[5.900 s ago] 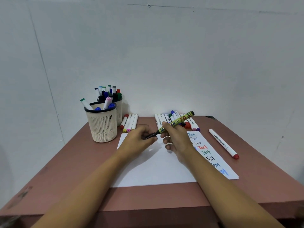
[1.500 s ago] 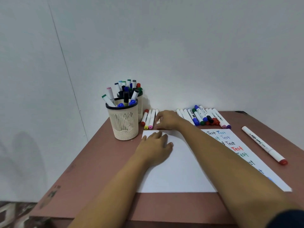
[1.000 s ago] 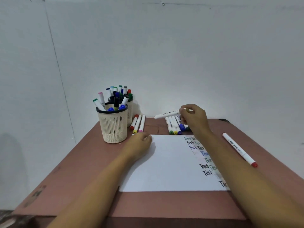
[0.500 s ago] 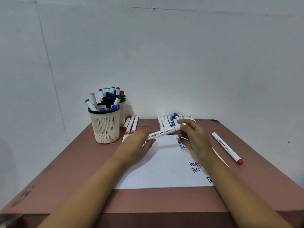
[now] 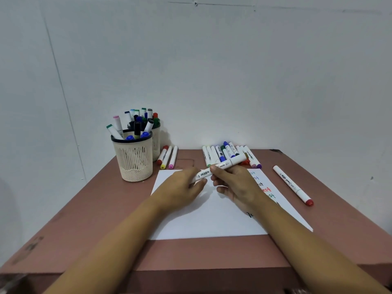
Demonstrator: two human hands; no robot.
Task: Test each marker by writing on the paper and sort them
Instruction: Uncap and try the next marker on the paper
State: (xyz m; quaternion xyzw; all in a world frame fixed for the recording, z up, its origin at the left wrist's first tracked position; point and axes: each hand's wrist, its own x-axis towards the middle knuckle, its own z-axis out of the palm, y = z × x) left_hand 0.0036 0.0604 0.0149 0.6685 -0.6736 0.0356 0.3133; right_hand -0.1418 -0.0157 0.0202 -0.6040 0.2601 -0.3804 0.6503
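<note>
hovering over the paper, a white marker is pinched end-and-middle by left hand and right hand, apparently for uncapping.

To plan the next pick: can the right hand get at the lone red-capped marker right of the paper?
Likely yes, once freed: nothing lies between right hand and red-capped marker, but its fingers now hold a white marker.

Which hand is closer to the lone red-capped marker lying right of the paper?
Right. The right hand is over the paper, left of the red-capped marker; the left hand is farther left, beyond the right hand. Both hold a white marker.
</note>
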